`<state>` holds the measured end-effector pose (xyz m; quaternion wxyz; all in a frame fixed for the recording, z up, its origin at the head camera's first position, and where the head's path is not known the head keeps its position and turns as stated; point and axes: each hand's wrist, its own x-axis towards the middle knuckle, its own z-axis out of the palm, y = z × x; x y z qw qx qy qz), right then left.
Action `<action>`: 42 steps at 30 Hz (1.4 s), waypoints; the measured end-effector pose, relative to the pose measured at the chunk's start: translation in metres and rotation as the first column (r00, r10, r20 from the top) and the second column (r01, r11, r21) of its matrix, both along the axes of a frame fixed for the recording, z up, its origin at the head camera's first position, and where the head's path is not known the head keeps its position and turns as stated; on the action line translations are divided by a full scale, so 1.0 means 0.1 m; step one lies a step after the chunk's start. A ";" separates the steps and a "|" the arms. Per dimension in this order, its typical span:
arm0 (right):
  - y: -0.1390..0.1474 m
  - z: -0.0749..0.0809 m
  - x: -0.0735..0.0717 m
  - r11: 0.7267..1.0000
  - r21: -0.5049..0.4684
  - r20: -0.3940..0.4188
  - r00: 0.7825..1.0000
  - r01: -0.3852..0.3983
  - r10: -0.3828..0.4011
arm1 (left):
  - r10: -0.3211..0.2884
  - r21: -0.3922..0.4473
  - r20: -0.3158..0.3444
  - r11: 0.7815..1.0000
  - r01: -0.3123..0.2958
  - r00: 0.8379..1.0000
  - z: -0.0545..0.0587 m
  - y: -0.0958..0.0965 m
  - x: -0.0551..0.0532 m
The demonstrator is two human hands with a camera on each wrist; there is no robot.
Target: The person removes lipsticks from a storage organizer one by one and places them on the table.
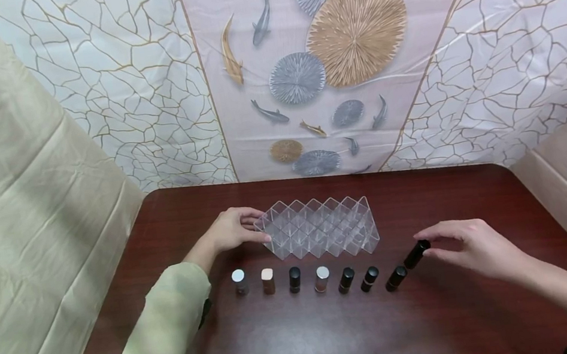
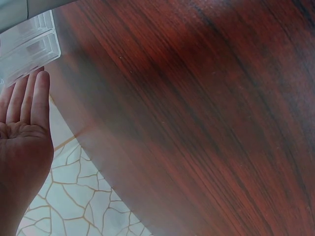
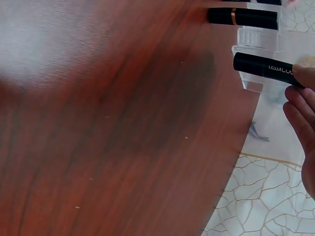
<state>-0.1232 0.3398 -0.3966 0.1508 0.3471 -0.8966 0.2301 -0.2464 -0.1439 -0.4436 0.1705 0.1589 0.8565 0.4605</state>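
Note:
At the left end of a clear acrylic lipstick organizer [image 1: 318,229] with diamond-shaped slots, my left hand [image 1: 233,229] holds the corner, thumb in front and fingers behind. The left wrist view shows these fingers [image 2: 39,101] nearly straight against the organizer [image 2: 29,46]; the thumb is hidden there. Between thumb and fingers, my right hand [image 1: 467,242] pinches a black lipstick [image 1: 415,255] by its upper end, tilted, with pale lettering visible in the right wrist view. A row of upright lipsticks stands before the organizer, including a black one [image 1: 395,278] nearest the right hand.
Also in the row are a silver-capped lipstick [image 1: 240,282], a pinkish-capped one [image 1: 268,282], another with a pale cap [image 1: 322,279] and several black ones. The dark red wood table [image 1: 285,346] ends at a patterned cloth [image 1: 139,82] behind.

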 end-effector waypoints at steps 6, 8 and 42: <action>0.03 -0.08 0.08 1.000 -0.011 -0.006 1.000 -0.014 0.014 | -0.005 -0.003 -0.004 1.000 0.005 1.000 -0.01 0.00 -0.01; 0.04 -0.11 0.10 1.000 -0.012 -0.005 1.000 -0.010 0.010 | -0.005 -0.002 -0.005 1.000 0.005 1.000 -0.01 0.00 -0.01; 0.08 -0.30 0.25 0.999 -0.019 0.070 0.997 0.044 -0.042 | -0.007 -0.004 -0.007 1.000 0.007 1.000 0.01 0.00 0.01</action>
